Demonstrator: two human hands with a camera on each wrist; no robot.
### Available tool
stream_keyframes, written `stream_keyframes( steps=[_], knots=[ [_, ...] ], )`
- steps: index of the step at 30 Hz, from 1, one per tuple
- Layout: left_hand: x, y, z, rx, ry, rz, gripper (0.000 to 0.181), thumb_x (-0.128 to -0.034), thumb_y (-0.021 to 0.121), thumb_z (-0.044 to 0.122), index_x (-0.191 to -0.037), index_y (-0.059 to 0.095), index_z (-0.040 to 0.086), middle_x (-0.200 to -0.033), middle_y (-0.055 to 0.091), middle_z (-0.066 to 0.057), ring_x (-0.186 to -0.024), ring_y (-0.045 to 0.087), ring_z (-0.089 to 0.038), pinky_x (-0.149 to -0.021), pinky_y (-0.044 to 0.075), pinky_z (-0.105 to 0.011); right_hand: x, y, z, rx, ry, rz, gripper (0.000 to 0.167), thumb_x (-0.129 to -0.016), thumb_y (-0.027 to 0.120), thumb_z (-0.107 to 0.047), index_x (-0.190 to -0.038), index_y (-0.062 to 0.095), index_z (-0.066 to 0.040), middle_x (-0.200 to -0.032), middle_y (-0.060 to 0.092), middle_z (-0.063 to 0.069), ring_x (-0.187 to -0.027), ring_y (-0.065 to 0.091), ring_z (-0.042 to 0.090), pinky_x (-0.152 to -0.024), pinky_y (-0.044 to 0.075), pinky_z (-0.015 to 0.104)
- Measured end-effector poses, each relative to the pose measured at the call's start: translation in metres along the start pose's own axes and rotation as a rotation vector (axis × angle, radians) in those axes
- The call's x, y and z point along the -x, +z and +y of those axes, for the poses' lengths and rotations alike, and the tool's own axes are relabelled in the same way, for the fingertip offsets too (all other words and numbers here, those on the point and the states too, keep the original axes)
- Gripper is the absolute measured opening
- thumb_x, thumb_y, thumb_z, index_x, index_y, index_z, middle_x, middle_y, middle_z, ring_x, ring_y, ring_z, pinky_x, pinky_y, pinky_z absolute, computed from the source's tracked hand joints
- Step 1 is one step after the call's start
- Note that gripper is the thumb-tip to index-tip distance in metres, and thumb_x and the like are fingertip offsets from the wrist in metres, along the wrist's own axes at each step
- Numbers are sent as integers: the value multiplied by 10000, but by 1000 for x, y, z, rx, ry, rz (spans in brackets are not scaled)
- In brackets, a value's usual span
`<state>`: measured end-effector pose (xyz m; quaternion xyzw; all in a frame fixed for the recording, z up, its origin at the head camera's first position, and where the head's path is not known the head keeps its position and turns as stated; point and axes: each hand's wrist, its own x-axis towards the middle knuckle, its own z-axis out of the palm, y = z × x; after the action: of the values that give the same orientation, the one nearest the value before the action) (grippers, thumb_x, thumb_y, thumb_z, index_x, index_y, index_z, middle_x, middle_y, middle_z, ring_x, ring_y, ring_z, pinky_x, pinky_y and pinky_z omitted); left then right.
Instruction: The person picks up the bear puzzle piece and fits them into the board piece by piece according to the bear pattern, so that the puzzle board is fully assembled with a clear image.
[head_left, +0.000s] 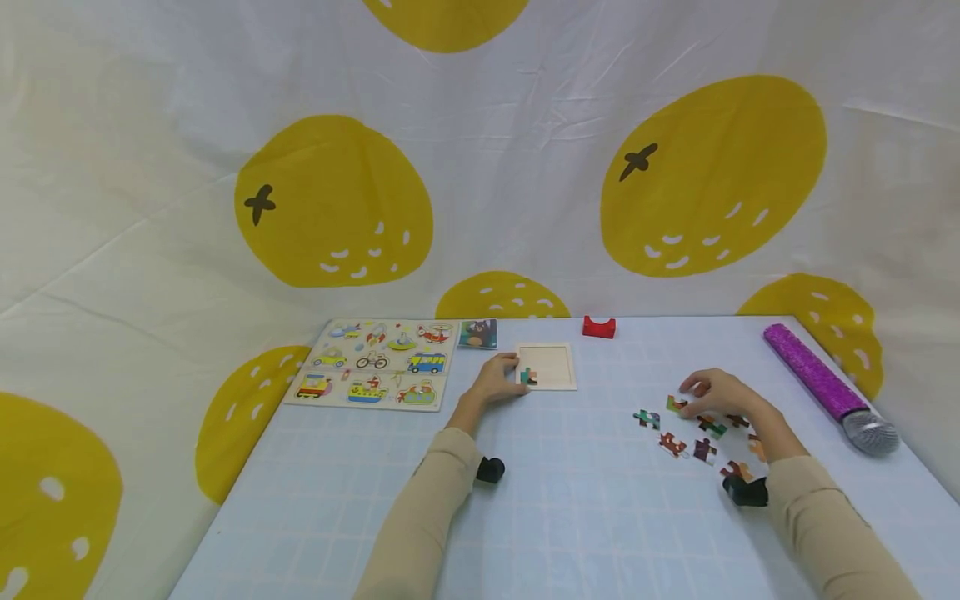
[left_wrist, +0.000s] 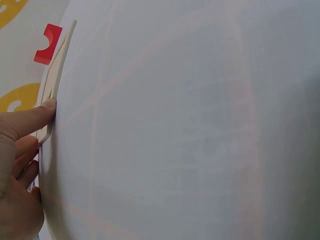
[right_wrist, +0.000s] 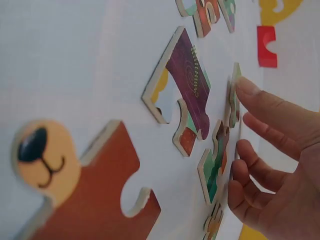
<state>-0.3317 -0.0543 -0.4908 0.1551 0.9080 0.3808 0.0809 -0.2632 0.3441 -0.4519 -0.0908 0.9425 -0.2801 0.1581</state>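
My left hand [head_left: 497,379] grips the left side of a square wooden puzzle tray [head_left: 557,367]; in the left wrist view its thumb [left_wrist: 37,117] lies on the rim. One small puzzle piece [head_left: 528,376] sits in the tray's lower left corner. Over to the right, my right hand [head_left: 716,393] pinches a green and orange puzzle piece [head_left: 677,404] at table level, thumb and index finger at its edges. Around that hand lie several loose pieces, among them a brown one with an animal's nose [right_wrist: 90,185] and a purple one [right_wrist: 190,75].
A vehicle peg board [head_left: 375,364] lies at the back left, beside a small bear picture card [head_left: 478,333]. A red notched block [head_left: 598,327] stands at the back edge. Along the right side lies a purple glittery microphone [head_left: 817,375].
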Motion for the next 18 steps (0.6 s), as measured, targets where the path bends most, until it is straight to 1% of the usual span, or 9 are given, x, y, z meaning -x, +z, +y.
stream_keyframes(
  steps=[4,8,12,15,18],
  knots=[
    [1,1,0,-1,5,3,641,-779,759,176,-1318,499,-52,-1421,441,-132,-1338,361,-306,-1118,279,-395,0,4,-3,-7,1,7,483,-760,777,-289,-1073,606,37,-1036,595,243,-920,557,342,-758,500,467],
    [4,1,1,1,5,5,636,-780,755,176,-1318,502,-51,-1420,436,-146,-1333,363,-318,-1112,286,-412,0,6,-3,-31,10,22,420,-755,782,-253,-1007,621,42,-932,620,133,-825,544,248,-712,487,380],
    [4,2,1,2,1,5,639,-781,754,176,-1322,498,-48,-1421,435,-145,-1332,363,-320,-1110,290,-411,-1,8,-2,-39,39,49,326,-756,777,-226,-907,615,14,-827,593,57,-750,508,203,-636,446,307],
    [2,2,0,1,5,7,638,-782,755,175,-1320,498,-52,-1419,437,-146,-1331,367,-316,-1110,292,-403,-3,9,-4,-47,52,90,277,-782,755,-216,-867,590,-10,-796,573,51,-736,496,202,-617,435,290],
    [1,2,-1,7,9,13,636,-779,758,171,-1316,501,-55,-1415,445,-138,-1331,371,-307,-1113,290,-389,-8,8,-10,-101,11,160,258,-827,715,-192,-898,578,15,-825,588,97,-759,510,219,-623,455,286]
  ],
)
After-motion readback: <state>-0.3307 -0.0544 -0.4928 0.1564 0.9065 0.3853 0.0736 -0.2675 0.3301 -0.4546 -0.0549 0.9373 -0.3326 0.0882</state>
